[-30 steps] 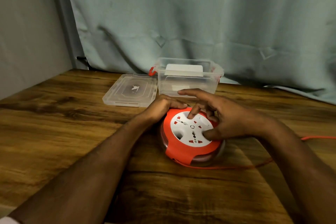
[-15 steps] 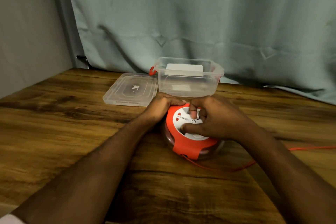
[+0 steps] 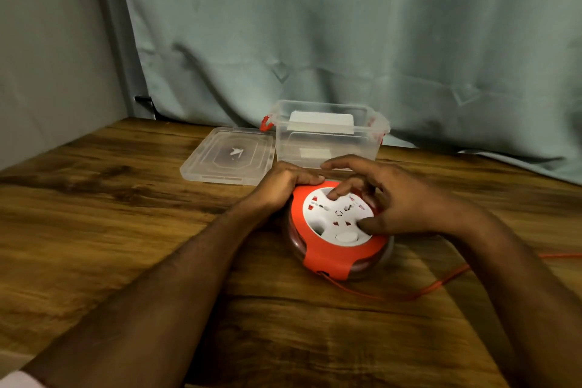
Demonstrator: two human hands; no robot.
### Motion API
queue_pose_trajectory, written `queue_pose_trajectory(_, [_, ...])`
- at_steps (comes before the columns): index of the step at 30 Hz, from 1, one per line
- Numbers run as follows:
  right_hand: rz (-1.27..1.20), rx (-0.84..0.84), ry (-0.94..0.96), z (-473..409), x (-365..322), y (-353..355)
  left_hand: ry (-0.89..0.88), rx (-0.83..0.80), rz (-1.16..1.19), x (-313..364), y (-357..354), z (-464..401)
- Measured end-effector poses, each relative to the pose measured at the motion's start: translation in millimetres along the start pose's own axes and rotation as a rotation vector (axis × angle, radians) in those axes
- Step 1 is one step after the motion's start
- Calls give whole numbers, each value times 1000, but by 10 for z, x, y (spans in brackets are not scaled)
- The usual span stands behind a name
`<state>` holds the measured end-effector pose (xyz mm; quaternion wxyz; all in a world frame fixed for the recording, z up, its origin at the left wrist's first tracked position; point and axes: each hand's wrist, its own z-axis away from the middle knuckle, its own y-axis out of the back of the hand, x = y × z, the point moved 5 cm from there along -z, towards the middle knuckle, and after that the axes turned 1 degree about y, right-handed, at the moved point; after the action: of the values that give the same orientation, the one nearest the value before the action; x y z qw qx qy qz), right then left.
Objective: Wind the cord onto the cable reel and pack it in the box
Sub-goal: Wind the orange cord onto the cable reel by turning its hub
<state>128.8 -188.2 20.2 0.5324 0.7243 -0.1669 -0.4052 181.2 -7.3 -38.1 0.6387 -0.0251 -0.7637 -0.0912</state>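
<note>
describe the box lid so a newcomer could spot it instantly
Start at the wooden table and find the clear box by the curtain. The lid lies flat on the table against the box's left side: shallow, clear, with no red handles.

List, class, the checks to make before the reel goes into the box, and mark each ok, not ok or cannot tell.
1. Cord fully wound: not ok, a length trails off to the right across the table.
2. Left hand steadying the reel: ok.
3. Right hand on the white face: ok.
4. Box open: ok, lid lies beside it.
5. Reel fits the box: cannot tell.
</note>
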Motion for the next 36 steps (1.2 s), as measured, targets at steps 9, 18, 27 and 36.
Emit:
queue_pose_trajectory(9, [-62,109,11,21,-86,3,-13,27,-3,34,-4,11])
queue_pose_trajectory(18, [-14,62,-74,66,-59,39,9,35,8,2,22,-9])
queue_pose_trajectory(27, [283,160,-171,17,-184,-13,2,84,53,-12,35,-23])
queue_pose_trajectory(36, [220,202,-138,8,-180,27,15,58,5,-3,40,-28])
